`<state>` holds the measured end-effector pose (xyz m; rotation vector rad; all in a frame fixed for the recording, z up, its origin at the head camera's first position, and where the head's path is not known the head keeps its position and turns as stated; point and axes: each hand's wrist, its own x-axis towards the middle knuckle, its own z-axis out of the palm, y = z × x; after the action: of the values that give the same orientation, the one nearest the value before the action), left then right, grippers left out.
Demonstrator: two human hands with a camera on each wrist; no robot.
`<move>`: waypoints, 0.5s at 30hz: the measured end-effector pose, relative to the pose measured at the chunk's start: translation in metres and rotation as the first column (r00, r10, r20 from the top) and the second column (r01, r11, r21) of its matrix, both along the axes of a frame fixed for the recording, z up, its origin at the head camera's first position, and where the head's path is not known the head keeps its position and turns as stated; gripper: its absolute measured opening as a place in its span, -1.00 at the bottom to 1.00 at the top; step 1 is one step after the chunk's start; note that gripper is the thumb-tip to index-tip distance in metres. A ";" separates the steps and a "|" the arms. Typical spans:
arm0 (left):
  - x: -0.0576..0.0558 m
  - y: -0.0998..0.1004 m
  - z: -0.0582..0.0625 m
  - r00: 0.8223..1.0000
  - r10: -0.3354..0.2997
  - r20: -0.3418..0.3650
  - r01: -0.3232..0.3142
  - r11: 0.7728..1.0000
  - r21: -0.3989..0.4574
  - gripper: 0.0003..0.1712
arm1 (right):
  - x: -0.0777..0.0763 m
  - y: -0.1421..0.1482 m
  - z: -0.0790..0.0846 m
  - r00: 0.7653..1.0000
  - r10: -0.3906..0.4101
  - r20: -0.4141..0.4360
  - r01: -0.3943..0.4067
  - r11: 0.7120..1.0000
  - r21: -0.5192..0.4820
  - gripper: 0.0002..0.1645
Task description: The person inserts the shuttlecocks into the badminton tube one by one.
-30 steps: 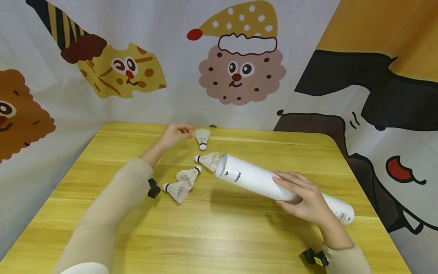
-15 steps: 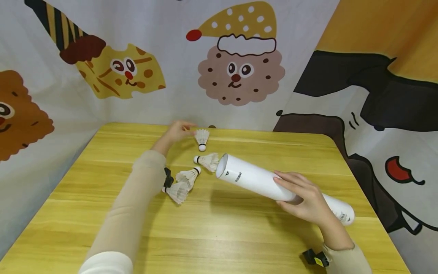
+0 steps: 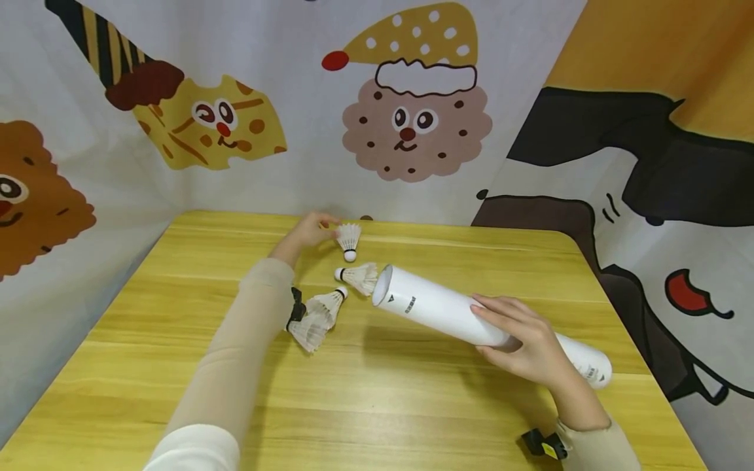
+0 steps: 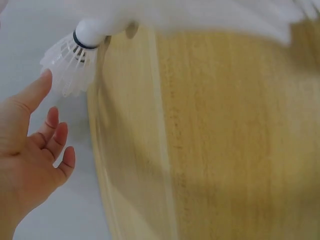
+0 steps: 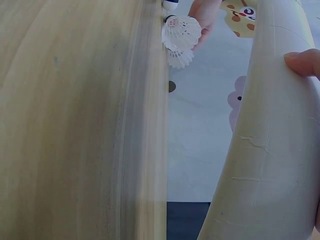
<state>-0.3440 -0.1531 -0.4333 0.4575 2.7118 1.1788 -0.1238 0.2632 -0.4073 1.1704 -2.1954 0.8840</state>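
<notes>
In the head view, my left hand (image 3: 309, 232) is at the far edge of the table, beside a white shuttlecock (image 3: 349, 239) whose cork points toward me. The left wrist view has the thumb tip at the feather skirt of this shuttlecock (image 4: 70, 65), fingers spread apart below it; contact is hard to tell. My right hand (image 3: 524, 337) grips a white shuttlecock tube (image 3: 438, 306), tilted with its uncapped mouth facing left. By that mouth lies a second shuttlecock (image 3: 360, 277). Two more overlap nearer me, one shuttlecock (image 3: 327, 304) partly over the other shuttlecock (image 3: 307, 333).
The wooden table (image 3: 377, 405) meets a printed cloth (image 3: 294, 190) hanging behind it. A black wrist device (image 3: 296, 307) on my left sleeve covers part of the nearest shuttlecock. Another black device (image 3: 543, 445) sits at my right wrist.
My left forearm has swung to the right and the hand has come closer to the far shuttlecock. The right hand and the tube have stayed in place.
</notes>
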 end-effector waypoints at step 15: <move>0.005 -0.008 -0.005 0.999 -0.026 -0.046 0.029 0.998 0.057 -0.87 | 0.001 0.000 0.002 1.000 -0.005 0.001 0.005 1.000 0.000 -0.38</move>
<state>-0.3387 -0.1613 -0.4381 0.5335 2.7058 1.2575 -0.1227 0.2629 -0.4055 1.1639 -2.1982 0.8831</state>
